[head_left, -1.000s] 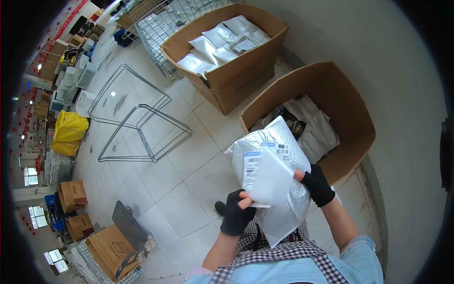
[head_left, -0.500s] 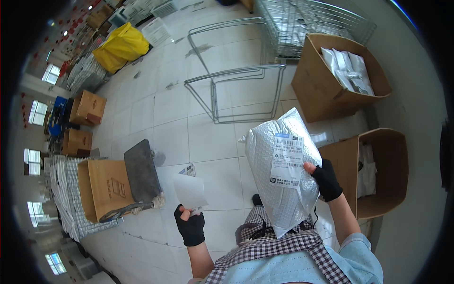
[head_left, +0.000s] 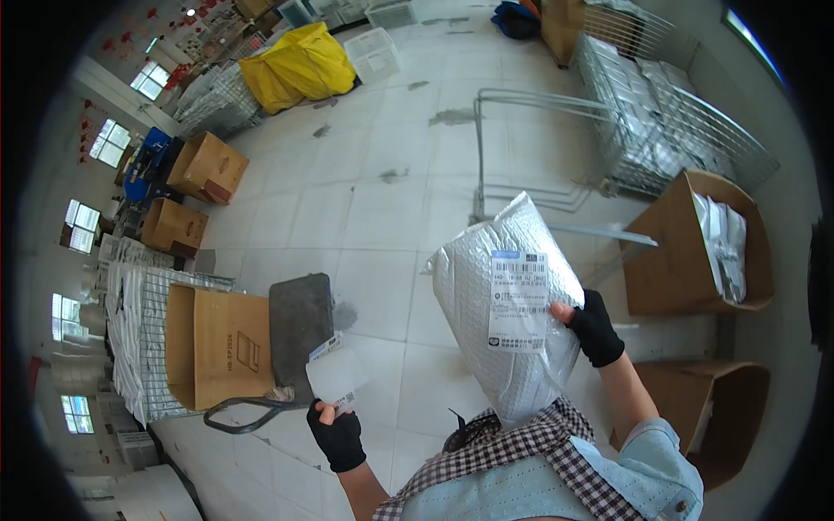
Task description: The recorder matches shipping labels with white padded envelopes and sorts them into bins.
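My right hand, in a black fingerless glove, grips the right side of a silver bubble mailer, thumb on top and the other fingers hidden beneath. A white shipping label with barcodes lies on the mailer's upper face. Lower left, my left hand, gloved the same way, pinches the bottom of a small white paper slip. Behind that slip a printed label edge shows at its top. The two hands are well apart.
At the right stand a cardboard box of silver packets, another open box and a wire cage of parcels. Metal frame rails rise ahead. Left are a cardboard box, a dark grey platform with a handle, and a yellow bag.
The view has turned left, so boxes, cage and rails sit farther right. My left hand with the slip has lowered slightly. The mailer stays in my right hand.
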A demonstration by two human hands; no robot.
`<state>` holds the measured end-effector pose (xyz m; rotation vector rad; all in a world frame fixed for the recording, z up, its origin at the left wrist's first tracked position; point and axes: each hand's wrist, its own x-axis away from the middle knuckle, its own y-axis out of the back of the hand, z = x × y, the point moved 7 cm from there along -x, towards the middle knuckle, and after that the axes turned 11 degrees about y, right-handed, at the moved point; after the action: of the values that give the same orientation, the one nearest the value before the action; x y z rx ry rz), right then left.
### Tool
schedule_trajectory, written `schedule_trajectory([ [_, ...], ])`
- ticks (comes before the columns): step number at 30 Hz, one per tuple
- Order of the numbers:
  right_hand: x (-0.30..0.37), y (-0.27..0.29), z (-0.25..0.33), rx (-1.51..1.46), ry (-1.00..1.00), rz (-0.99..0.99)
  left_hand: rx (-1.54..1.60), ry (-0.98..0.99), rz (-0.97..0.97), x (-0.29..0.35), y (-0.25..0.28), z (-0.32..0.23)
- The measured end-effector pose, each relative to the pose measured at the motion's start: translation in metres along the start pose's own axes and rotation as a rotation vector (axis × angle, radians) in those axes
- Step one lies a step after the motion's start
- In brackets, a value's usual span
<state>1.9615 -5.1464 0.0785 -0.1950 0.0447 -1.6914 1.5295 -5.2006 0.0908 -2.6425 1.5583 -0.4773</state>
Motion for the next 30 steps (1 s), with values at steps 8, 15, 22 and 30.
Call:
schedule_trajectory([
  [8, -0.172, -0.101, 0.030, 0.034, -0.057, 0.148, 0.405, 0.221, 0.143, -0.112, -0.132, -0.043],
  [15, -0.321, -0.198, 0.015, 0.022, -0.040, 0.243, -0.261, 0.079, 0.620, -0.248, -0.269, -0.041],
  [22, -0.480, -0.252, 0.025, 0.064, -0.080, 0.066, 0.191, 0.265, 0.444, -0.447, -0.187, -0.053],
  [30, -0.627, -0.292, 0.029, 0.083, -0.070, 0.041, 0.366, 0.068, 0.275, -0.660, -0.191, -0.133],
])
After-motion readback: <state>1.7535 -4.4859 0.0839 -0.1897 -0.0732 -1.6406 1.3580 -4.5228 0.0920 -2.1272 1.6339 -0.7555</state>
